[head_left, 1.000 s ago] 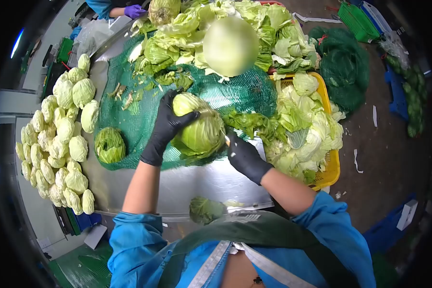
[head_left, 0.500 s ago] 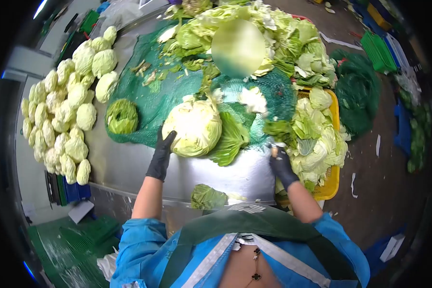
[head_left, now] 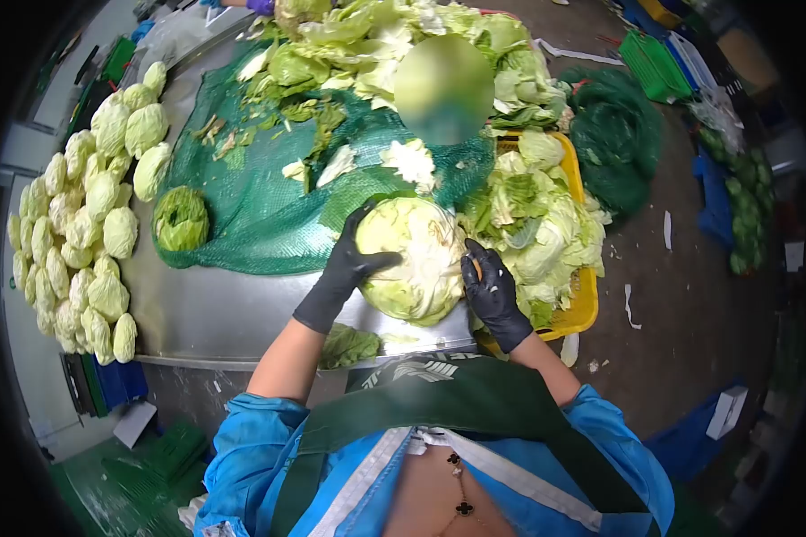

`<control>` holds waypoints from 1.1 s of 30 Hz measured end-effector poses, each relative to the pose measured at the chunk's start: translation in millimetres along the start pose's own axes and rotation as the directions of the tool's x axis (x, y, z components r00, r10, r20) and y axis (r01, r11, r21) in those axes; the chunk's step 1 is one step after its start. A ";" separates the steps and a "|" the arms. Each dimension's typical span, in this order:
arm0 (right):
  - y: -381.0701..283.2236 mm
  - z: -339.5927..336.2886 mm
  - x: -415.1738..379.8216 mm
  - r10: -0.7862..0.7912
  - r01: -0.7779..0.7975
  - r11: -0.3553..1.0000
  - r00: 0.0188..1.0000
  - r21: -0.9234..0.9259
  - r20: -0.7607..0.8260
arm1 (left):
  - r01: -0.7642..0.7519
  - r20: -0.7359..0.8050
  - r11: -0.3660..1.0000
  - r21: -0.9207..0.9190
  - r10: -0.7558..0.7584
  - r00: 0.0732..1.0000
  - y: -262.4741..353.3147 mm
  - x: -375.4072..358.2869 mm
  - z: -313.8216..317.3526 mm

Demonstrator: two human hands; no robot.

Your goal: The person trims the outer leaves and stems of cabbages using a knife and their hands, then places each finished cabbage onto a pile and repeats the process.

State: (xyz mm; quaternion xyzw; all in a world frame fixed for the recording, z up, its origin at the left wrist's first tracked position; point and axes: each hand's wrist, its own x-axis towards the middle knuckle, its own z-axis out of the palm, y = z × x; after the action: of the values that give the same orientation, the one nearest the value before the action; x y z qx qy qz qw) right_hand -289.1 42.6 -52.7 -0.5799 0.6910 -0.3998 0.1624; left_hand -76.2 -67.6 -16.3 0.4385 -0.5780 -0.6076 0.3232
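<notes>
A large pale green cabbage (head_left: 412,259) is between my hands near the front edge of the metal table, its whitish side turned up and to the right. My left hand (head_left: 349,270), in a black glove, grips its left side with the thumb across the top. On the right, my gloved right hand (head_left: 494,300) is up against the cabbage with fingers curled round a small orange-brown piece (head_left: 476,267) like a handle; the rest of it is hidden. A loose green leaf (head_left: 347,346) lies at the table edge below the cabbage.
Green netting (head_left: 251,197) covers much of the metal table (head_left: 215,313), with a small green cabbage (head_left: 182,218) on it. Many trimmed cabbages (head_left: 85,224) are piled left. A yellow crate (head_left: 585,304) full of leaves stands right, a leaf heap (head_left: 358,54) behind. A purple-cuffed person's arm (head_left: 242,4) shows at top.
The cabbage has been turned and brought right and closer to me by my left hand. My right hand has come in from the crate side to the cabbage. A large outer leaf has left its side.
</notes>
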 end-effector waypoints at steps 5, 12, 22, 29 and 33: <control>-4.1 -5.4 -17.0 -0.010 0.010 0.994 1.000 -0.107 0.006 | 0.100 0.045 0.995 -0.012 -0.100 0.994 21.4 5.3 12.4; 0.3 -4.9 9.4 0.087 -0.042 0.951 0.987 -0.305 0.136 | 0.096 -0.007 0.994 0.060 -0.095 0.995 -0.2 8.0 10.8; 163.8 18.3 26.7 0.624 -0.628 0.765 0.778 0.142 0.076 | -0.012 0.266 0.998 -0.063 0.028 0.964 -29.2 -0.2 -61.0; 0.8 0.4 28.4 -0.048 0.009 0.959 0.990 0.285 0.130 | 0.054 0.286 0.998 0.030 -0.060 0.956 45.4 47.6 -1.0; 64.8 39.2 35.8 0.539 -0.557 0.774 0.829 0.301 0.148 | -0.351 0.122 0.432 0.831 0.474 0.872 -17.8 23.0 3.6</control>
State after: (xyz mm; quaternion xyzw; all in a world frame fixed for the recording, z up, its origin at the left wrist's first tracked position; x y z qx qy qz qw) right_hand -315.4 -4.5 -116.8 -0.3283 0.7480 -0.4297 0.3848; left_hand -86.8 -84.6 -37.7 0.4210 -0.8616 -0.1313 0.2512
